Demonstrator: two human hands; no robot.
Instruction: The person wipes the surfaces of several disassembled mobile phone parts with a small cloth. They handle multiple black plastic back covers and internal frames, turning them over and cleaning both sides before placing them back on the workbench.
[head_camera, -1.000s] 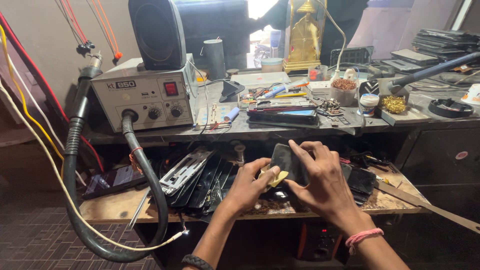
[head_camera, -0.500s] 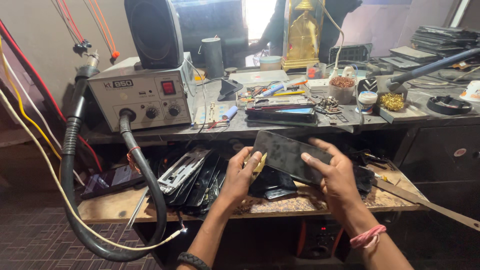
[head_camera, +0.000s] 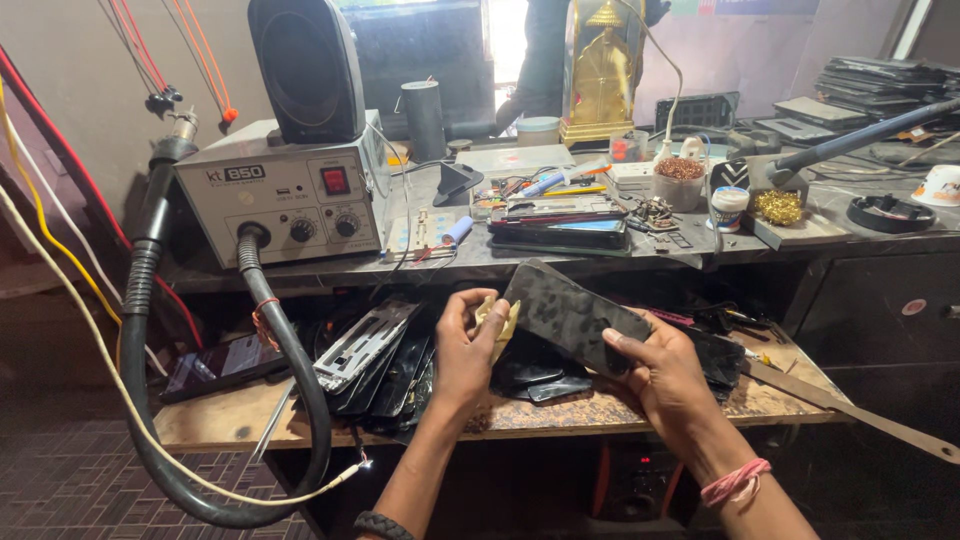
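Note:
My right hand (head_camera: 662, 378) grips a dark, smudged phone panel (head_camera: 570, 313) by its lower right end, held tilted above the lower wooden shelf (head_camera: 230, 412). My left hand (head_camera: 466, 344) pinches a small yellowish piece (head_camera: 497, 318) against the panel's left end. Under both hands lies a heap of black phone parts and covers (head_camera: 400, 365). A pink band sits on my right wrist and a dark one on my left.
A grey hot-air rework station (head_camera: 280, 195) with a thick black hose (head_camera: 150, 400) stands at the left, a black speaker (head_camera: 305, 65) on top. The upper bench holds stacked phones (head_camera: 560, 222), small jars (head_camera: 680, 180) and tools. A metal strip (head_camera: 850, 405) juts out at the right.
Both hands lifted the dark panel off the parts heap and turned it face up. My left hand shifted onto its left end with the yellowish piece.

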